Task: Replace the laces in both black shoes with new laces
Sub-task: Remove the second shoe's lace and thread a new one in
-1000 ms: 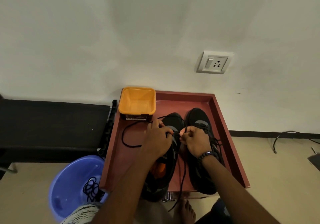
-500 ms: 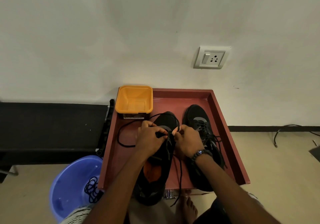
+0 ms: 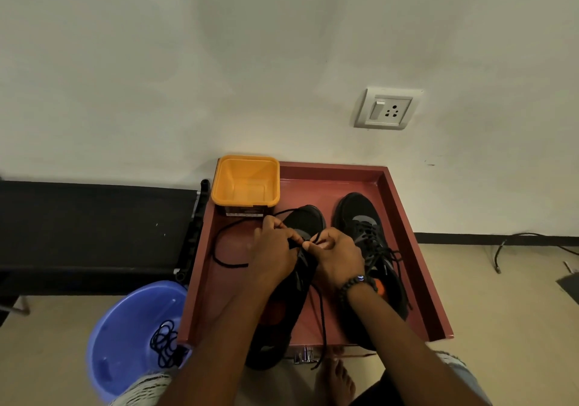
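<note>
Black lace (image 3: 225, 249) is pinched by the fingers of the left hand (image 3: 275, 255) and right hand (image 3: 336, 260), over the left shoe (image 3: 294, 283) at picture middle. 2 shoes sit in the red tray (image 3: 416, 267); the right shoe (image 3: 372, 249) is laced.

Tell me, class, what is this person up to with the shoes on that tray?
A person is lacing the left black shoe on a red tray. The left hand and right hand each pinch the black lace over the shoe's eyelets; one end loops loosely across the tray, another hangs off the near edge. The right black shoe beside it is already laced. A yellow tub stands at the tray's far corner, and a blue bucket holds coiled laces.
</note>
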Demonstrator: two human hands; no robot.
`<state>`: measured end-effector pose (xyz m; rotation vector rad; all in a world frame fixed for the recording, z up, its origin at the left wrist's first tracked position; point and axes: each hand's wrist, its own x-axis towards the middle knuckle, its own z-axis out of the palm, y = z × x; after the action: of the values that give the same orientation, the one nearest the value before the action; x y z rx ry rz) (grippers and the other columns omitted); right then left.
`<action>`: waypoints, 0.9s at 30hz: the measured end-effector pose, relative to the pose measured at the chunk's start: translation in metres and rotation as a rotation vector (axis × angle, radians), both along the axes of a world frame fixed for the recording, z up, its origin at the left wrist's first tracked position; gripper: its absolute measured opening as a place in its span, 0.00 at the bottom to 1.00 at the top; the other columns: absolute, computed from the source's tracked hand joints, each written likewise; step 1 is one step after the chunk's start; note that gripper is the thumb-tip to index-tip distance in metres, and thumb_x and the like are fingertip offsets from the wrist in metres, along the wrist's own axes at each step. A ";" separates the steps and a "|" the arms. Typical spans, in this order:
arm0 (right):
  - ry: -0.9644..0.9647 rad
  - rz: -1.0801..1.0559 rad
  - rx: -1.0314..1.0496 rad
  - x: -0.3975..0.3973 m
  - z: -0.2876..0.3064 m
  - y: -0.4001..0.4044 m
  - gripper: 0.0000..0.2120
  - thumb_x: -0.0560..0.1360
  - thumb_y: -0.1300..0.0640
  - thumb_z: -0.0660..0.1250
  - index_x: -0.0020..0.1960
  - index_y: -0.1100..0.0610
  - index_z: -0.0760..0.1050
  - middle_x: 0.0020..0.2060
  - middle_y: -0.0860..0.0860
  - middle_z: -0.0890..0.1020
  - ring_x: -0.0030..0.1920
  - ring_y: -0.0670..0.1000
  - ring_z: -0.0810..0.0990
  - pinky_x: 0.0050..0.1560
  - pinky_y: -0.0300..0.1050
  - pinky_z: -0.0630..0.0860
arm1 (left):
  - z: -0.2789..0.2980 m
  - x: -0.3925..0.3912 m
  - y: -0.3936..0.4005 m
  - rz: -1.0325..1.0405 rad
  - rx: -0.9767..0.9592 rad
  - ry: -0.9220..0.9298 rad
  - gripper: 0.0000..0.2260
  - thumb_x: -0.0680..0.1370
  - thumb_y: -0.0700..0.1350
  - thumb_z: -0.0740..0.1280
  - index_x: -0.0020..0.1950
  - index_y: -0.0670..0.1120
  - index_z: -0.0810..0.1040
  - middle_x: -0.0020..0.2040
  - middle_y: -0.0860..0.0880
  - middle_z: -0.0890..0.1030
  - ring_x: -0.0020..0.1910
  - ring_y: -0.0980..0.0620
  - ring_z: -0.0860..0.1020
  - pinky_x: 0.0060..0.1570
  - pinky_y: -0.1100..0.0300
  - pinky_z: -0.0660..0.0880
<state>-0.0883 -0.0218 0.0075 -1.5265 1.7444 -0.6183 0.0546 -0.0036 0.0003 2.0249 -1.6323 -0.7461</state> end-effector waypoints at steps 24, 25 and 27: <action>-0.107 0.155 0.060 0.002 0.012 0.009 0.16 0.72 0.48 0.75 0.55 0.51 0.74 0.45 0.47 0.79 0.44 0.43 0.79 0.41 0.31 0.72 | 0.008 0.000 0.008 -0.074 -0.027 -0.061 0.06 0.81 0.44 0.63 0.55 0.47 0.76 0.64 0.48 0.63 0.57 0.45 0.70 0.59 0.47 0.72; -0.102 0.166 0.064 0.001 0.013 0.009 0.18 0.72 0.49 0.75 0.57 0.51 0.73 0.45 0.47 0.79 0.44 0.42 0.78 0.41 0.30 0.71 | 0.009 0.002 0.009 -0.069 -0.049 -0.022 0.04 0.80 0.42 0.63 0.54 0.45 0.76 0.65 0.48 0.62 0.55 0.46 0.72 0.58 0.48 0.73; -0.087 0.161 0.046 0.000 0.014 0.005 0.21 0.72 0.51 0.75 0.61 0.51 0.72 0.45 0.48 0.80 0.45 0.43 0.80 0.41 0.29 0.71 | 0.011 0.007 0.012 -0.041 -0.071 0.075 0.03 0.80 0.38 0.63 0.53 0.44 0.74 0.65 0.48 0.61 0.51 0.53 0.73 0.54 0.58 0.76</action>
<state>-0.0885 -0.0170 0.0211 -1.5663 1.5432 -0.5507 0.0617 0.0086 0.0117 1.8966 -1.6388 -0.7588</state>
